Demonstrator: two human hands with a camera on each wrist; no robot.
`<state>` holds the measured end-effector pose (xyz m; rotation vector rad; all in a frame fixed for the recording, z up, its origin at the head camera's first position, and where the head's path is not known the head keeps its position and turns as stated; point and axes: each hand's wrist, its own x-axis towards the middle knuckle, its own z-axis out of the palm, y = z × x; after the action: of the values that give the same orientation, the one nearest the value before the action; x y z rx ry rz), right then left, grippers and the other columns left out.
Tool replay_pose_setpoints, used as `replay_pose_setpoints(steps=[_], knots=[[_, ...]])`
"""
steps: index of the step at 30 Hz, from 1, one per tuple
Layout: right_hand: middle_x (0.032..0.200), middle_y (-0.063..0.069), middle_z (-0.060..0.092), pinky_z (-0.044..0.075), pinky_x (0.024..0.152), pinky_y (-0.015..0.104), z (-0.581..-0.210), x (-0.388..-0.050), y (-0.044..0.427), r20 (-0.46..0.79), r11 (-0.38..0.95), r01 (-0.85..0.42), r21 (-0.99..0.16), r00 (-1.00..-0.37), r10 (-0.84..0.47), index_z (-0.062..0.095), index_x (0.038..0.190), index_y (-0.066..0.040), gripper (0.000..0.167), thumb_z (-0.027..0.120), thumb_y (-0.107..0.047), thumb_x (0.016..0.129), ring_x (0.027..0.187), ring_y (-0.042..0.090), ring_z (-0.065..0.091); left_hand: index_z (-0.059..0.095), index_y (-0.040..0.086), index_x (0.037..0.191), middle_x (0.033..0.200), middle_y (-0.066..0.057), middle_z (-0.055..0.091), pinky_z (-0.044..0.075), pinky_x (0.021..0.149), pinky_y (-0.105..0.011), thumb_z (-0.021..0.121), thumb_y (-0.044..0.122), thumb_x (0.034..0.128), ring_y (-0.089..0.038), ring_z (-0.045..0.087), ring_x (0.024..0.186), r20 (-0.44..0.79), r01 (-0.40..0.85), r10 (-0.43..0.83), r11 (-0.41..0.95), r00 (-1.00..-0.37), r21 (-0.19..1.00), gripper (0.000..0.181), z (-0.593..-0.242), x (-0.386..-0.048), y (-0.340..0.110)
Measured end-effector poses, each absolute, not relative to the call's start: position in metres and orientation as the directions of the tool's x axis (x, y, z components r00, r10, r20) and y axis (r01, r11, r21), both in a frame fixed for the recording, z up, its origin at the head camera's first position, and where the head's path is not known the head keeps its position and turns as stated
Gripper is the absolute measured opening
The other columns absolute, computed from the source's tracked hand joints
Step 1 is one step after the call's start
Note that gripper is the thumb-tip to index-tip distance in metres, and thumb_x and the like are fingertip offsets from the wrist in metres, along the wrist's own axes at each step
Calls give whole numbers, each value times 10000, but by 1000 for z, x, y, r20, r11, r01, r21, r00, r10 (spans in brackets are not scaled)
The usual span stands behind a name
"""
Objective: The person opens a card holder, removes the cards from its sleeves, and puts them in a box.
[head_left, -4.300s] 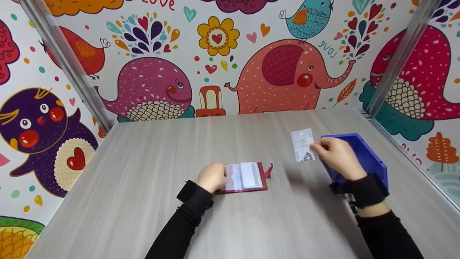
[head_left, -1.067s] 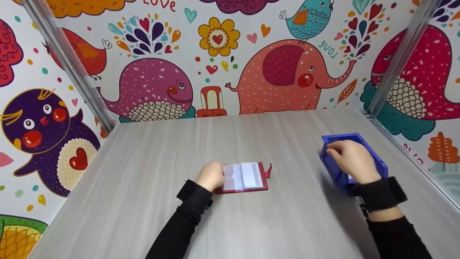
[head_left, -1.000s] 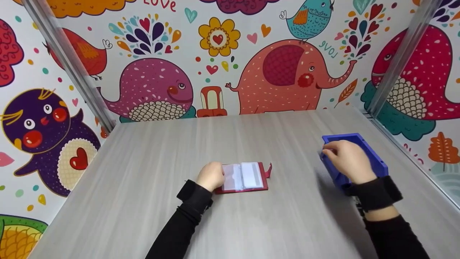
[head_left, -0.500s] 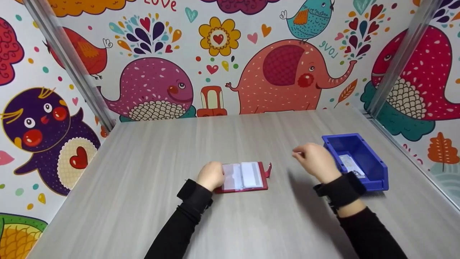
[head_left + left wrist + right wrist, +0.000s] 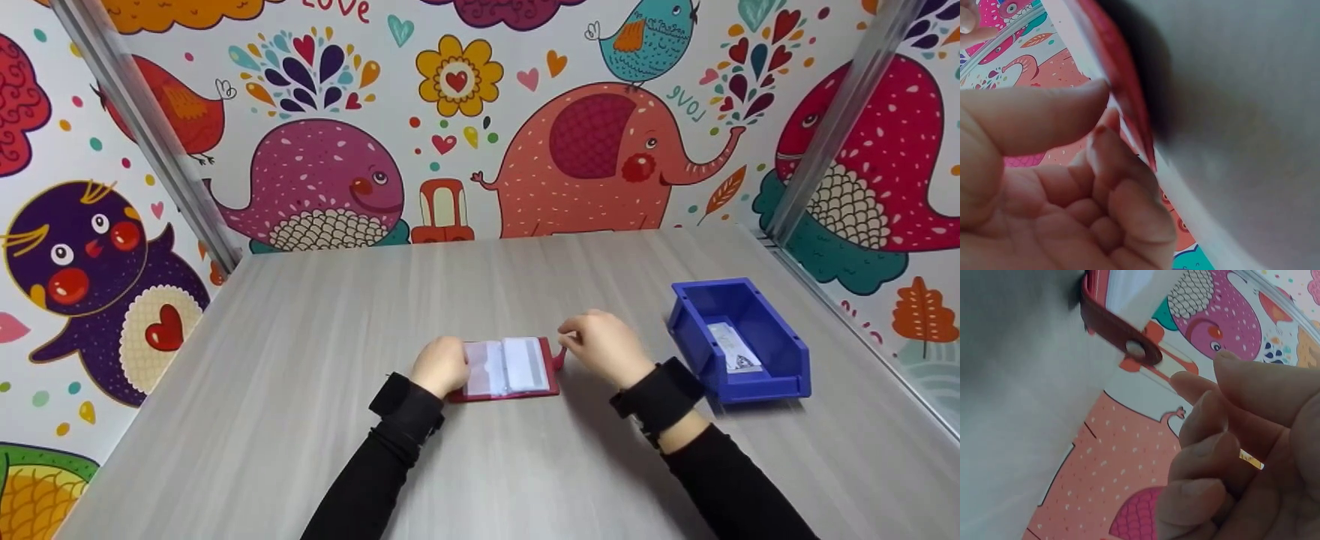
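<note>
A red card holder [image 5: 553, 386] lies spread on the table, its clear plastic sleeves [image 5: 486, 369] showing. My left hand [image 5: 440, 366] pinches its left edge; in the left wrist view the thumb [image 5: 1067, 112] presses on the red cover's rim. The strap [image 5: 1120, 334] with a metal snap sticks up from the holder's right side. Close by the strap is my right hand [image 5: 607, 345], holding nothing. In the right wrist view a small gap parts the right fingertips from the strap, and the fingers are loosely curled.
To the right stands a blue plastic bin [image 5: 796, 367] with a white printed card [image 5: 733, 346] inside. The grey table [image 5: 337, 315] is bounded by walls with cartoon animals and metal corner posts [image 5: 142, 135].
My right hand took the white card to the blue bin and let it go there, then moved left to the holder's strap. The left hand has stayed at the holder's left edge.
</note>
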<state>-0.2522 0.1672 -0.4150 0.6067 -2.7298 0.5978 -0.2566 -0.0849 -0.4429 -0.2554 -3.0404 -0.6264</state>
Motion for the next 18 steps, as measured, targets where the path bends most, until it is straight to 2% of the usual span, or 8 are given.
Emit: replay_pose_setpoints(steps=[11, 18], knots=[[870, 100, 687, 521, 726, 456, -426, -255, 150, 326, 826, -477, -301, -865, -381, 773, 892, -45, 79, 764, -74, 819, 827, 291, 657, 603, 55, 626, 785, -98, 646, 498, 702, -409, 615, -36, 759, -226, 524, 681, 51, 164, 156, 910, -986, 381, 162, -442, -255, -85], [851, 72, 703, 528, 701, 442, -433, -260, 143, 328, 835, -480, -269, -861, -389, 785, 866, -73, 63, 781, -66, 803, 824, 278, 669, 534, 83, 568, 718, -69, 592, 488, 686, -402, 608, -39, 755, -217, 483, 654, 60, 173, 163, 905, -985, 389, 235, -442, -255, -85]])
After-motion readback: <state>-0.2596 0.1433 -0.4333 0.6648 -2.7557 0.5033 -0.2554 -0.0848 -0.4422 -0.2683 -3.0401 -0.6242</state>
